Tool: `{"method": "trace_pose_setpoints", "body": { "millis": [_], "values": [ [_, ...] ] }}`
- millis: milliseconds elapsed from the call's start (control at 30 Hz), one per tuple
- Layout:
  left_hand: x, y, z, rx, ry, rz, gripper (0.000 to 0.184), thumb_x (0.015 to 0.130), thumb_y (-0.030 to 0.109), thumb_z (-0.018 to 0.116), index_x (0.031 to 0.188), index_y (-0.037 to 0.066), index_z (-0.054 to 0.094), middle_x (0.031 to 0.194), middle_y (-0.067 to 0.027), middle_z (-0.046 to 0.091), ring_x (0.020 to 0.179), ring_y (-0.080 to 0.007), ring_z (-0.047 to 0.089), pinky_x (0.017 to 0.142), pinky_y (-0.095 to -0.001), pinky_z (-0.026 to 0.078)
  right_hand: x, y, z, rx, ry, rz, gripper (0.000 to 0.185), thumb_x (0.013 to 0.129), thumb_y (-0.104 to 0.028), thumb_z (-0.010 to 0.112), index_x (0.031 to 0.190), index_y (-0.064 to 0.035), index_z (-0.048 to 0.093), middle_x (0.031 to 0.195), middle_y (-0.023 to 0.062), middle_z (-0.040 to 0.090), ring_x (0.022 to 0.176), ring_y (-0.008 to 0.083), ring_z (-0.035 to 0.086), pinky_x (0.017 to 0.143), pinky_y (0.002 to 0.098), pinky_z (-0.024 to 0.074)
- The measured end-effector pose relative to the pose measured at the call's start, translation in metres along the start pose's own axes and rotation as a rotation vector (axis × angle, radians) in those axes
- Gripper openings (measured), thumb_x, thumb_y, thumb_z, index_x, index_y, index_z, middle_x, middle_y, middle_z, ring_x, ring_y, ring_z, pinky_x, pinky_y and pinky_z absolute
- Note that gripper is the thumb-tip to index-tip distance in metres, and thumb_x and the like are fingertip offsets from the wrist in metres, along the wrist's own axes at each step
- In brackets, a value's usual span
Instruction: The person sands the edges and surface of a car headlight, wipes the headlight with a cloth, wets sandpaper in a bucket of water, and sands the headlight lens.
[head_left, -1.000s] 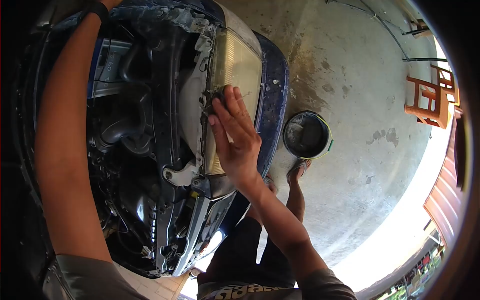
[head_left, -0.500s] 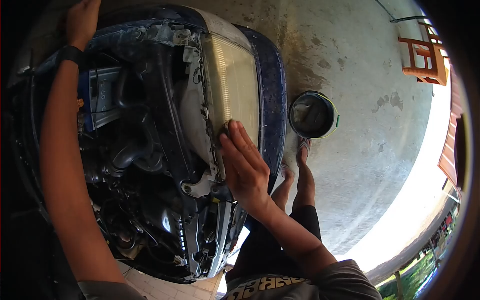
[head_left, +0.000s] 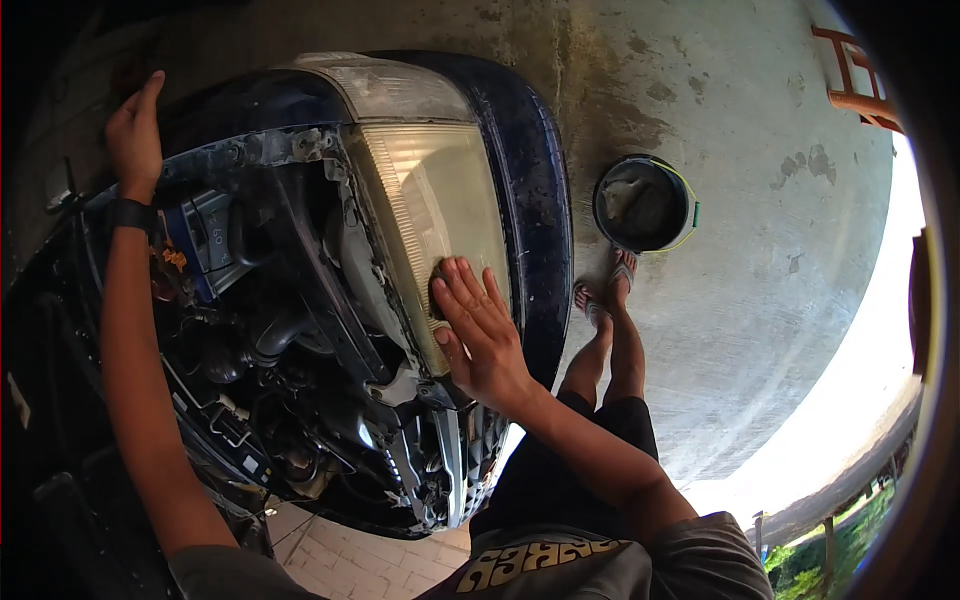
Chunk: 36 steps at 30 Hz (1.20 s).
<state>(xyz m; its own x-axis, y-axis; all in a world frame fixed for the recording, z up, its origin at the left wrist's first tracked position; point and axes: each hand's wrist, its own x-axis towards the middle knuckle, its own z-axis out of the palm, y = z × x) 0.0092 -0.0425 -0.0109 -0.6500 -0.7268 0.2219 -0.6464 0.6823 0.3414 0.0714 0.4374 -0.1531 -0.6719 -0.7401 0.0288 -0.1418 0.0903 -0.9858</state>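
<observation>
My right hand (head_left: 482, 335) lies with its fingers stretched over the yellowed headlight lens (head_left: 455, 205), on its lower half. A small dark pad (head_left: 437, 278) shows at the fingertips, held against the lens and partly hidden by them. My left hand (head_left: 135, 142), with a dark band at the wrist, is raised at the upper left beyond the engine bay. Its fingers are curled; what they hold cannot be made out.
The open engine bay (head_left: 290, 330) of a dark blue car lies between my arms. A black bucket (head_left: 645, 203) with water stands on the concrete floor (head_left: 740, 330) near my feet. An orange-brown plastic stool (head_left: 862, 85) is at the upper right.
The view has shifted, and more of the lens and front corner shows. My right hand has moved from the lens's inner edge further onto its face. My left hand has come fully into view.
</observation>
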Motion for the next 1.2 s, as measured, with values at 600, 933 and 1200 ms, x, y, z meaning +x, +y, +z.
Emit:
{"method": "trace_pose_setpoints", "body": {
  "millis": [600,933,1200],
  "values": [
    [0.016,-0.019,-0.012,0.088,-0.093,-0.073,0.037,0.099,0.039,0.071,0.102,0.003,0.082,0.068,0.0102,0.035,0.062,-0.0039,0.03,0.058,-0.0263,0.025,0.041,-0.002,-0.015,-0.051,-0.131,0.031,0.091,0.1,-0.064,0.051,0.159,0.0027,0.033,0.168,0.0222,0.03,0.157,0.0358,0.025,0.129,0.0519,0.0181],
    [0.023,-0.017,-0.013,0.128,-0.056,-0.003,0.037,0.101,0.035,0.069,0.08,0.004,0.071,0.07,0.0082,0.034,0.064,-0.0053,0.03,0.06,-0.0262,0.027,0.098,0.016,0.004,0.053,0.321,-0.046,0.038,0.095,-0.016,0.072,0.126,0.0047,0.068,0.138,0.0213,0.065,0.135,0.0359,0.059,0.119,0.0462,0.044],
    [0.022,-0.023,-0.011,0.1,-0.019,0.127,0.028,0.103,0.029,0.065,0.1,0.006,0.082,0.074,0.0072,0.038,0.066,-0.0059,0.032,0.063,-0.0269,0.035,0.072,0.018,0.012,0.154,0.366,-0.015,0.033,0.089,-0.005,0.077,0.12,0.0021,0.071,0.135,0.0194,0.068,0.133,0.0353,0.061,0.118,0.0523,0.0428]
  ]
}}
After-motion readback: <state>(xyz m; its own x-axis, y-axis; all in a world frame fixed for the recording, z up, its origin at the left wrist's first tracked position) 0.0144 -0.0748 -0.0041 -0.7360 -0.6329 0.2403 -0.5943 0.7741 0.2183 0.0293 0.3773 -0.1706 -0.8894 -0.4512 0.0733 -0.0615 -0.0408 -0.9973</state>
